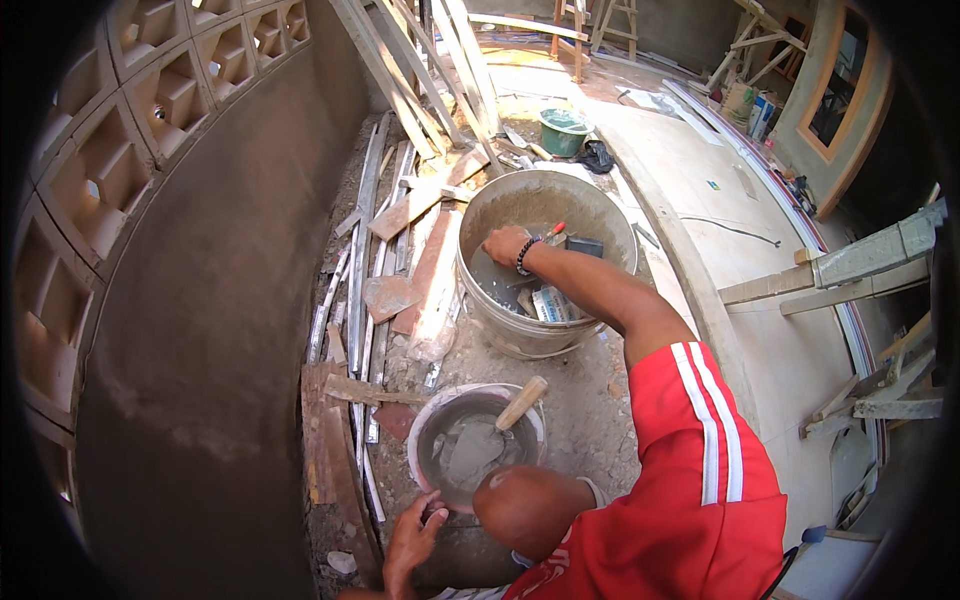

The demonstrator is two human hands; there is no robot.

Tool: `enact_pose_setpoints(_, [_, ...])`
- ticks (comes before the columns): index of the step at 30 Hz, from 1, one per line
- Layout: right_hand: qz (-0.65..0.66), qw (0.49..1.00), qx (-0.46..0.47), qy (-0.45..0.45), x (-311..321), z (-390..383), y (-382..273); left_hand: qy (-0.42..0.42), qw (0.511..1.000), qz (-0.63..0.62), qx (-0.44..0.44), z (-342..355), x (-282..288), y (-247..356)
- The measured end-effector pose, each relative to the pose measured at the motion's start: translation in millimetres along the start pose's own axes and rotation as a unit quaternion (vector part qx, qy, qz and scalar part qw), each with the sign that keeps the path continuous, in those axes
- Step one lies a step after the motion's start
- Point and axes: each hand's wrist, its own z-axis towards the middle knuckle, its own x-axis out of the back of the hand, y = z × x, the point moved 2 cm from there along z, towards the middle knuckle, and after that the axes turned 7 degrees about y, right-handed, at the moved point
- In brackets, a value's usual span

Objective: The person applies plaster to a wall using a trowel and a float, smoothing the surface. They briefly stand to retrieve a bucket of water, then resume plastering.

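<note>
My right hand (507,246), with a dark bracelet at the wrist, reaches down inside a large round bucket (545,345). Its fingers are curled closed, and whatever they hold is hidden. Around it in the bucket lie a red-handled tool (556,229), a dark block-like thing (585,246) and a white and blue packet (551,304), partly covered by my forearm. Closer to me, a smaller bucket (415,440) holds grey wet mortar (470,450); a tool's wooden handle (522,403) leans over its rim. My left hand (413,535) is beside that rim, fingers loosely bent and apart, holding nothing visible.
A plastered wall (220,300) topped with patterned openwork blocks (165,105) runs along the left. Planks and metal strips (362,270) litter the ground beside it. Timber props (410,75) and a green bucket (566,133) stand farther off. A raised concrete floor (735,240) and wooden trestles (870,265) are at right.
</note>
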Motion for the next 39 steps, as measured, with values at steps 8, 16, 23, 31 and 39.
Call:
enact_pose_setpoints(8, [0.028, 0.999, 0.021, -0.03, 4, 4, 21, -0.012, 0.998, 0.05, -0.031, -7, -1, 9])
enact_pose_setpoints(16, [0.275, 0.952, -0.07, -0.11, 145, -88, 119, 0.002, 0.997, 0.066, -0.042, -41, 23, 54])
enact_pose_setpoints(23, [0.533, 0.829, -0.159, 0.058, 160, -176, 107, 0.031, 0.992, 0.094, -0.079, -90, 86, 51])
enact_pose_setpoints(31, [0.674, 0.69, 0.013, 0.264, 210, -193, -17, 0.015, 0.972, 0.169, -0.164, -115, 105, 85])
enact_pose_setpoints(39, [0.77, 0.56, 0.278, 0.128, 290, -146, -313, 0.112, 0.943, 0.233, -0.209, -201, 104, 111])
